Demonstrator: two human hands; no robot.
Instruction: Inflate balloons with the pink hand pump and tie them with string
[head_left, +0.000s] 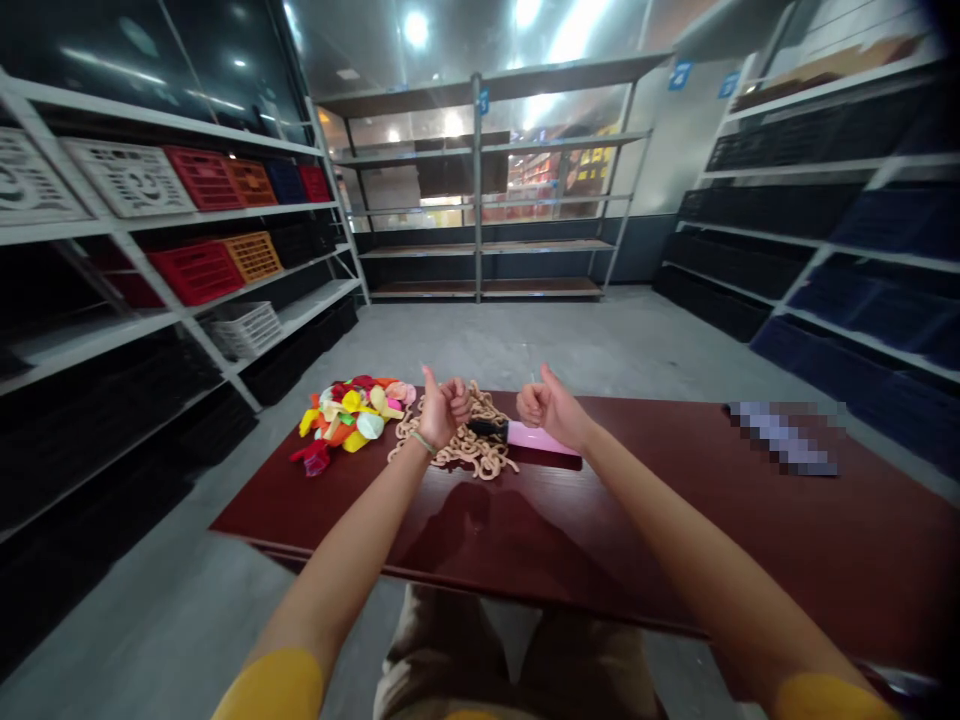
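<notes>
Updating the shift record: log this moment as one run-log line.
left hand: thumbs-up, empty | right hand: thumbs-up, empty | near: tan coiled strands | pink-and-black object | colourful pile

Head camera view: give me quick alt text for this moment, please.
Both bare hands are raised in thumbs-up fists over a dark red table: the left hand above a tangle of tan loops, the right hand near a pink-and-black object. A pile of colourful small items lies left of the loops.
</notes>
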